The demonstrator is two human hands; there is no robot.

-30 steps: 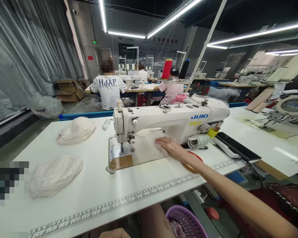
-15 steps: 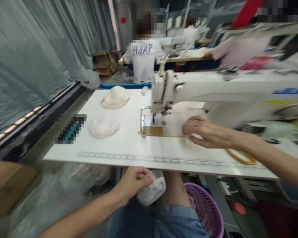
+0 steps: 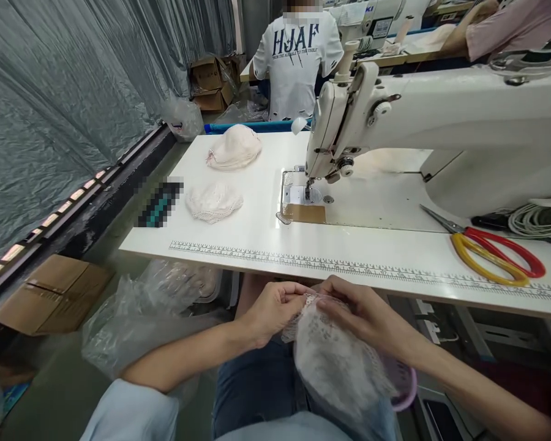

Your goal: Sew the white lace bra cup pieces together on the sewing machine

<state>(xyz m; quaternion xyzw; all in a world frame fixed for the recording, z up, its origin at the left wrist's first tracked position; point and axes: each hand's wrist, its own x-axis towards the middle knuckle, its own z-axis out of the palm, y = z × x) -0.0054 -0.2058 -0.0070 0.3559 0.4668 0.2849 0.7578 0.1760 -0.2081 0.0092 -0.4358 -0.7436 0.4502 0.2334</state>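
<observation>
Above my lap, at the front edge of the table, a piece of white lace fabric (image 3: pixel 335 355) hangs between my two hands. My left hand (image 3: pixel 275 311) pinches its upper edge between thumb and fingers. Close beside it, my right hand (image 3: pixel 356 306) grips the same edge, and the lower part of the lace droops toward my right thigh. Beyond the hands stands a white sewing machine (image 3: pixel 395 116), with nothing lying under its needle. Two pale cup-shaped fabric pieces, one smooth (image 3: pixel 236 147) and one lacy (image 3: pixel 215 202), lie on the table to the left.
Red and yellow-handled scissors (image 3: pixel 491 251) lie at the right on the white table (image 3: pixel 257 239), near a coiled cable (image 3: pixel 539 220). A purple basket (image 3: pixel 411 392) stands below. Plastic bags (image 3: pixel 142 331) and a cardboard box (image 3: pixel 52 294) are left. A co-worker (image 3: pixel 294 61) sits ahead.
My right hand has left the machine bed and come down to join my left hand at the lace fabric. The lace now hangs spread out rather than bunched. The view has tilted down.
</observation>
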